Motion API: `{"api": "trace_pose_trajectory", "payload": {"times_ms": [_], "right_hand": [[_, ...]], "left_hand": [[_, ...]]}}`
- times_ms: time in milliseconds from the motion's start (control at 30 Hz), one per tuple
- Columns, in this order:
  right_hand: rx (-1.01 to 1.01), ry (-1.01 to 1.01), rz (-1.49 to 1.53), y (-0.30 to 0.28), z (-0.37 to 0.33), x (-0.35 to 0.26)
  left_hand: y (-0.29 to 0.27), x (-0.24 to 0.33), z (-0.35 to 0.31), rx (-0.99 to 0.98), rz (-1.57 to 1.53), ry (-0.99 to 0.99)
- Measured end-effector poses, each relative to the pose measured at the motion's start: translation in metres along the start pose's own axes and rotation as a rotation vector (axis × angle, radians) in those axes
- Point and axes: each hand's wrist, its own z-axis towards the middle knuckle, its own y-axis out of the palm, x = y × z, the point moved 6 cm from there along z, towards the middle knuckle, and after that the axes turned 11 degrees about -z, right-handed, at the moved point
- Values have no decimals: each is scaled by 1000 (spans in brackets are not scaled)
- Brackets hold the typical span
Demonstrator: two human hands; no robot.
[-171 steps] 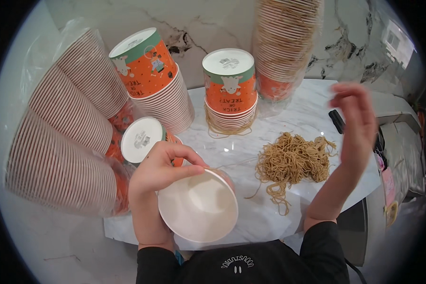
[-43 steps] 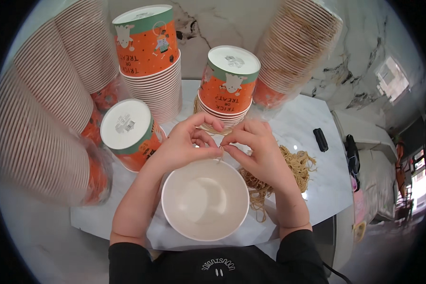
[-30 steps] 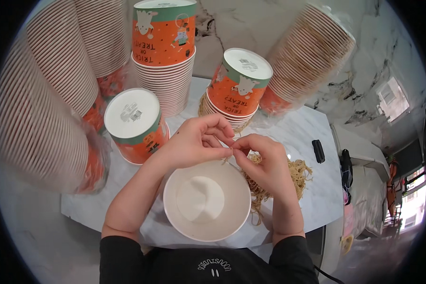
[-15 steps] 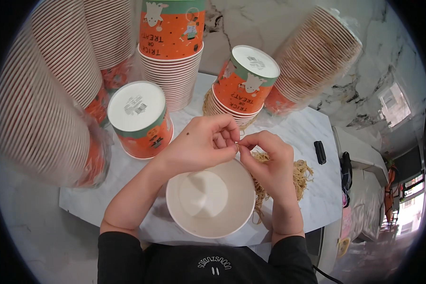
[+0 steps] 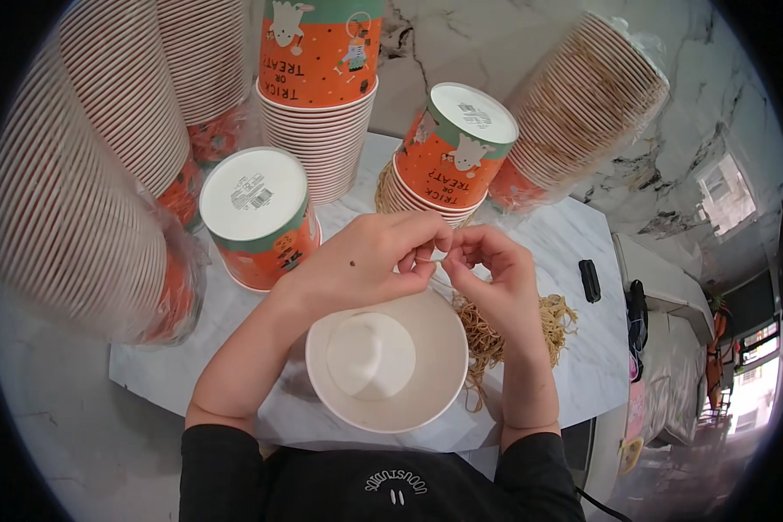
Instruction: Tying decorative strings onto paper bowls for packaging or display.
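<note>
Both hands are seen at frame center, fingertips pinched together over the far rim of a white paper bowl (image 5: pixel 387 358). A thin rubber band (image 5: pixel 438 259), barely visible, is gripped between the left hand (image 5: pixel 365 261) and the right hand (image 5: pixel 496 278); both are clenched on it. The bowl is positioned open side up at lower center, on the marble table (image 5: pixel 583 252). A pile of rubber bands (image 5: pixel 544 317) is located just right of the bowl, partly hidden by the right wrist. Stacks of orange cups (image 5: pixel 257 217) are placed across the upper frame; a small black object (image 5: pixel 590 280) lies at right.
</note>
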Motion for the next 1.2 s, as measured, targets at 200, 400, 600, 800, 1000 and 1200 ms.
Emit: {"api": "trace_pose_trajectory", "payload": {"times_ms": [200,400,600,800,1000,1200], "right_hand": [[-96,-81,-213,3,-2,1],[-141,-62,-182,3,2,5],[-233,41,59,10,5,18],[-221,54,139,10,3,9],[16,-179,-245,7,-10,-29],[164,-291,-390,8,-23,-49]], "left_hand": [[0,4,-2,-75,122,201],[-1,2,-3,-70,113,174],[0,1,-1,-76,-24,48],[-1,-18,-4,-49,-243,-251],[5,-41,-12,-75,-682,-634],[10,-44,-11,-41,-902,-660]]}}
